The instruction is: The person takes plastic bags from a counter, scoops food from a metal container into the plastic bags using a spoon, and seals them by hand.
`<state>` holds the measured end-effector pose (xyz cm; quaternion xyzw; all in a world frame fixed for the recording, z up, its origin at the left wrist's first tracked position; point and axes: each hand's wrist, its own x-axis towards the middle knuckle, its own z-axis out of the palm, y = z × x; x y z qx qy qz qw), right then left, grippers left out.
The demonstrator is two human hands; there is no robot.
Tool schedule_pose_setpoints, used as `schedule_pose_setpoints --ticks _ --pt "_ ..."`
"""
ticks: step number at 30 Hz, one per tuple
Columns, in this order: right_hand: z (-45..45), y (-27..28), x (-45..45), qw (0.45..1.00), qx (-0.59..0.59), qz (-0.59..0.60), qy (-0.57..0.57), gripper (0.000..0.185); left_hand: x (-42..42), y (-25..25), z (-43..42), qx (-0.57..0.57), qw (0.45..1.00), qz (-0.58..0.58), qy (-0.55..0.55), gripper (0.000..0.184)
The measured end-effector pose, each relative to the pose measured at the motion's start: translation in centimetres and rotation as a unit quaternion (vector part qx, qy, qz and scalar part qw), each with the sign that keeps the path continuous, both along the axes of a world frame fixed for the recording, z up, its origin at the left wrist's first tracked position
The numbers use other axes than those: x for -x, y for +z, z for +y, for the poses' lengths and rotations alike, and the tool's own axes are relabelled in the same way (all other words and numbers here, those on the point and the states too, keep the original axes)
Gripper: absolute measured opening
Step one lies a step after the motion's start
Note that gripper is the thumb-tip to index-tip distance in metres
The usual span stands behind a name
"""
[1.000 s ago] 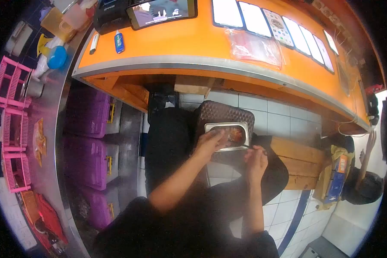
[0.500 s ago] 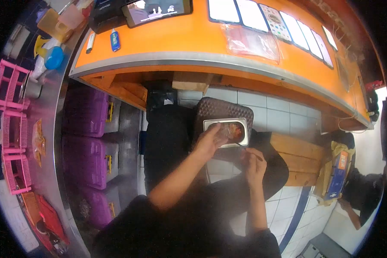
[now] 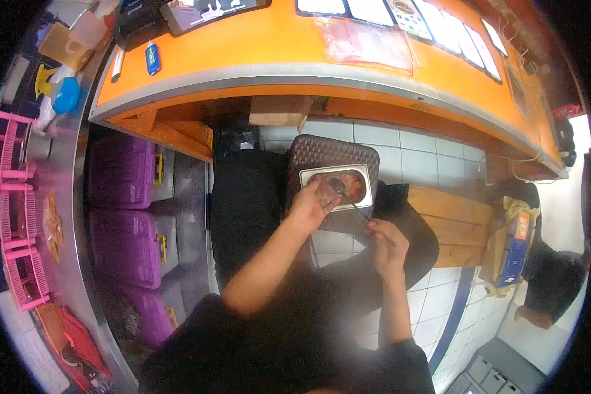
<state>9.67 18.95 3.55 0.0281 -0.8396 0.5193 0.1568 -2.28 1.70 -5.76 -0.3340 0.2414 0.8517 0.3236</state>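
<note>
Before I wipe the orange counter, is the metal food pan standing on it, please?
No, the metal food pan sits on the brown woven stool.

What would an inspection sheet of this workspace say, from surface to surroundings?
Surface: dark woven seat under a metal container.
Job's things: reddish food in the container; thin utensil.
Clutter: orange counter bearing lit screens, plastic bag, blue bottle.
Hands: right hand grips the utensil; left hand at the container, its hold unclear.
Cables: thin cable at the counter's right end.
Surroundings: purple boxes, wooden bench, another person at right.
</note>
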Motion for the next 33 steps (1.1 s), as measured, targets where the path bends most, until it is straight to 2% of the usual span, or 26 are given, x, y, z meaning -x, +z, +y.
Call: schedule_pose_setpoints --ticks 3,5,12,14,18,20,21,23,24,26,27,30,33 --pt "-0.1 0.4 -0.3 0.999 0.052 -0.003 -0.01 0.01 0.0 0.0 0.1 -0.021 1.0 0.004 0.0 0.021" --pt "-0.1 0.5 -0.6 0.99 0.136 -0.018 -0.036 0.016 -0.1 -0.7 0.2 -0.044 0.999 0.024 0.006 0.023" --pt "0.6 -0.5 -0.9 0.978 0.196 -0.012 -0.068 0.028 0.2 2.0 0.3 0.016 0.999 0.029 -0.042 0.03" --pt "1.0 -1.1 -0.9 0.969 0.226 -0.007 -0.099 0.03 0.4 2.1 0.6 0.086 0.995 0.008 -0.058 0.031" --pt "1.7 -1.7 -0.6 0.957 0.26 -0.011 -0.126 0.031 0.5 0.2 0.1 0.035 0.997 0.031 -0.061 0.021" --pt "1.9 -2.3 -0.5 0.912 0.354 -0.016 -0.204 0.031 0.7 0.6 0.1 0.069 0.996 0.032 -0.044 0.021" --pt "1.8 -2.2 -0.3 0.912 0.354 -0.015 -0.206 0.031 0.8 0.1 -0.1 0.069 0.996 0.032 -0.046 0.021" --pt "1.4 -2.2 0.0 0.856 0.425 -0.037 -0.292 0.032 0.9 -0.9 -0.5 0.114 0.989 0.09 -0.037 0.029" --pt "1.1 -2.4 0.0 0.855 0.425 -0.037 -0.295 0.032 1.0 -0.1 -0.6 0.114 0.989 0.09 -0.04 0.029" --pt "0.3 -3.4 -0.1 0.808 0.485 -0.107 -0.317 0.031 1.2 1.3 -0.6 0.174 0.97 0.163 -0.048 0.03" --pt "-0.1 -4.0 -0.2 0.807 0.486 -0.106 -0.319 0.031 1.2 1.9 -0.4 0.174 0.97 0.163 -0.05 0.03" --pt "-0.6 -5.7 -0.1 0.751 0.573 -0.135 -0.298 0.029 1.2 2.7 -0.2 0.219 0.952 0.207 -0.057 0.03" --pt "-0.9 -5.9 -0.1 0.73 0.599 -0.128 -0.304 0.029 1.1 2.9 -0.4 0.258 0.929 0.258 -0.058 0.032"
